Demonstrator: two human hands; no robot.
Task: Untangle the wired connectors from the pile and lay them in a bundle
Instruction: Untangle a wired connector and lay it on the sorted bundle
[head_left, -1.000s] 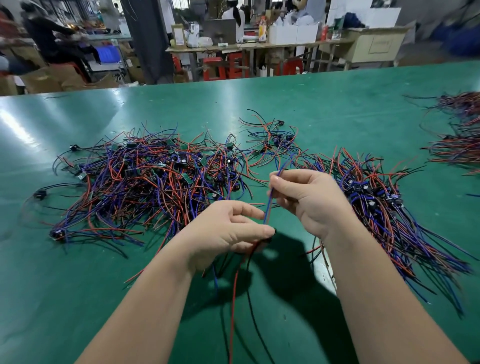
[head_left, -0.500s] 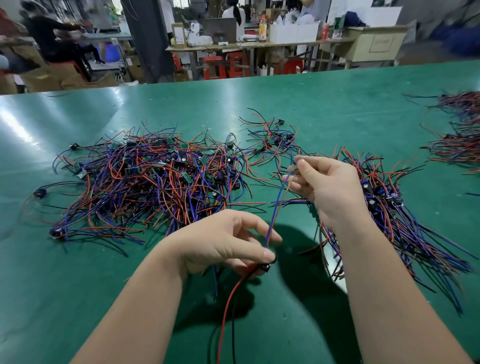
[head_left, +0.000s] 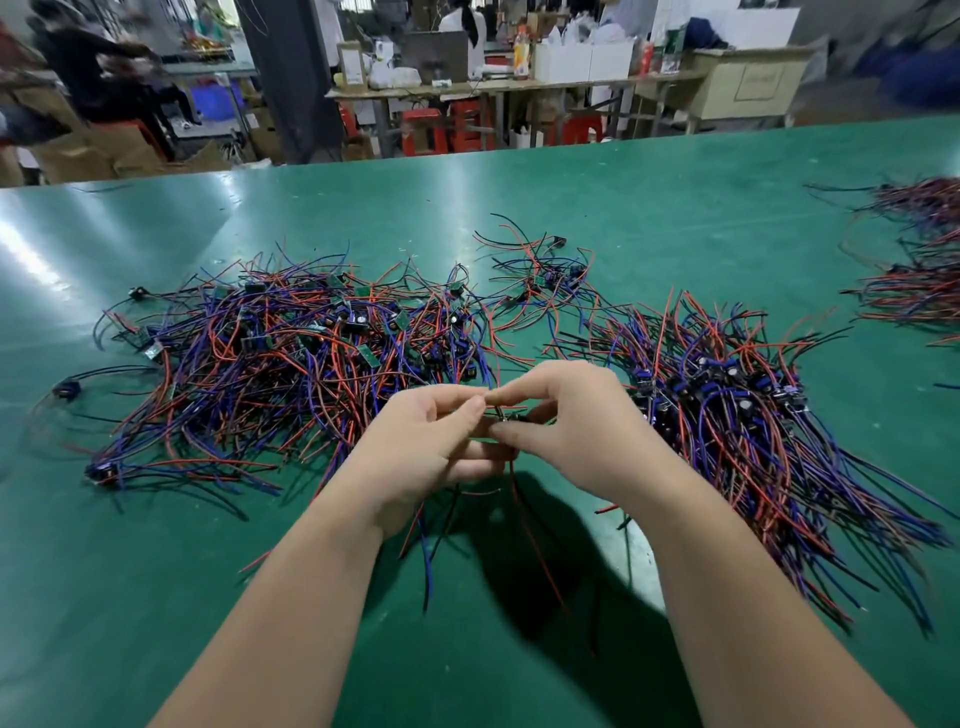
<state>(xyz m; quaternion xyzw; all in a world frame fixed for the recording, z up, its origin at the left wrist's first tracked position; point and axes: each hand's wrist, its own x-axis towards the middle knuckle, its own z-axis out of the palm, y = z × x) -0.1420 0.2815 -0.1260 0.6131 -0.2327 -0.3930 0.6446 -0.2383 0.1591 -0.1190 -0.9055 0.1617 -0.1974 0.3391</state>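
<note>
A tangled pile (head_left: 291, 358) of red, blue and black wired connectors with small green boards lies on the green table, to the left. A more ordered bundle (head_left: 737, 415) of the same pieces fans out at the right. My left hand (head_left: 431, 447) and my right hand (head_left: 571, 426) meet above the table between the two heaps. Both pinch one small dark wired connector (head_left: 506, 418) at the fingertips. Its red, blue and black wires (head_left: 535, 540) hang down toward me.
A smaller loose clump of wires (head_left: 545, 275) lies behind my hands. More wire heaps (head_left: 914, 270) sit at the table's far right edge. Beyond the green table (head_left: 156, 571) are workbenches, red stools and seated people.
My right hand came down and left from the raised blue wire to meet my left hand. Both hands now pinch the connector together, a little higher and farther from me.
</note>
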